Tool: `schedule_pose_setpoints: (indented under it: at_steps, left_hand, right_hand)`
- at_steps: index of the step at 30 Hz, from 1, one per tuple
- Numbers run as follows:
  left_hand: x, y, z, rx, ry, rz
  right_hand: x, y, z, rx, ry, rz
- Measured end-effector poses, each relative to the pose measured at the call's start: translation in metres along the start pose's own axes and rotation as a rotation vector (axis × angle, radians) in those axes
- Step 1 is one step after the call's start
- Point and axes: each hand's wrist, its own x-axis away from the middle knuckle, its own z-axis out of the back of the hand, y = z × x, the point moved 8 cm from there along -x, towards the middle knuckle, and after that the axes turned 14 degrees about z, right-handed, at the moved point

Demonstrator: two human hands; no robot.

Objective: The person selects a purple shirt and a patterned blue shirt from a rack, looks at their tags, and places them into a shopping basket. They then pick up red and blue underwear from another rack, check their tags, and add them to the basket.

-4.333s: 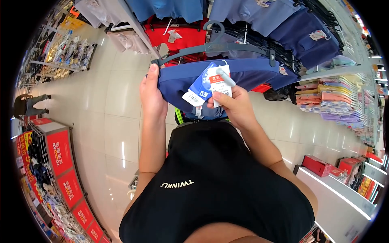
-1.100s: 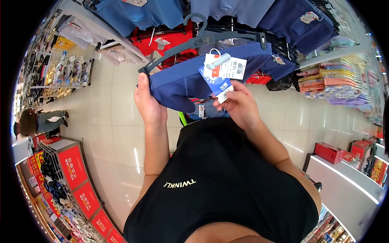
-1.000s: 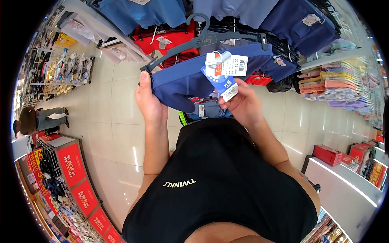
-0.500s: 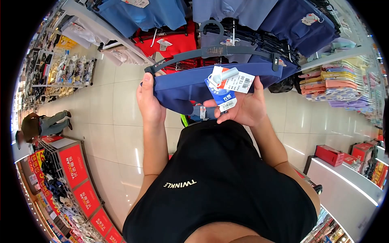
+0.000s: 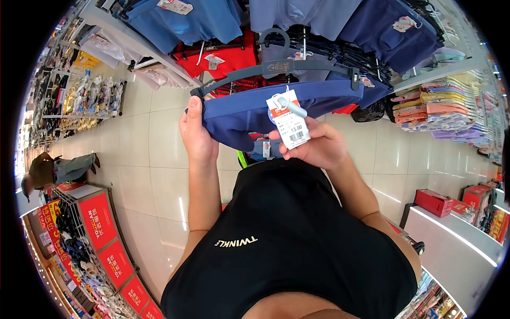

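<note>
A dark blue garment [image 5: 234, 109] hangs by its waistband from a grey clip hanger [image 5: 279, 67]. At the garment's left end, my left hand [image 5: 199, 135] is closed on it just below the hanger clip, thumb on top. My right hand [image 5: 316, 146] pinches the lower edge of a white and red price tag [image 5: 291, 125] that reads 13.00. A grey security pin [image 5: 292, 106] lies across the tag. Most of a blue tag behind it is hidden. The hanger's right clip is free of my right hand.
Blue shorts [image 5: 186, 24] and red garments [image 5: 226, 58] hang on the rack ahead. Pastel clothes [image 5: 435, 106] hang at the right. Red-sided bins [image 5: 98, 218] stand at lower left, near another person [image 5: 45, 170]. A white counter [image 5: 451, 239] is at lower right.
My right hand has left the garment's right end and moved down and slightly left. The white tag has swung upright over the blue one. The other person has shifted slightly.
</note>
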Motion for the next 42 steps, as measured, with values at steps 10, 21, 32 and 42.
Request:
schedule_pose_setpoints:
  at_steps: [10, 21, 32, 42]
  left_hand:
    - [-0.002, 0.01, 0.009, 0.002, -0.007, -0.043]
    - [-0.015, 0.029, 0.008, 0.188, -0.071, -0.01]
    - [-0.03, 0.043, 0.038, 0.221, -0.002, -0.073]
    - [-0.027, 0.038, 0.048, 0.267, 0.024, -0.063]
  right_hand:
    - [0.024, -0.079, 0.051, 1.028, 0.396, 0.549]
    - [0.017, -0.099, 0.037, 1.225, 0.219, 0.366]
    - [0.008, -0.032, 0.069, 0.878, 0.463, 0.183]
    - [0.018, -0.04, 0.085, 1.005, 0.378, 0.11]
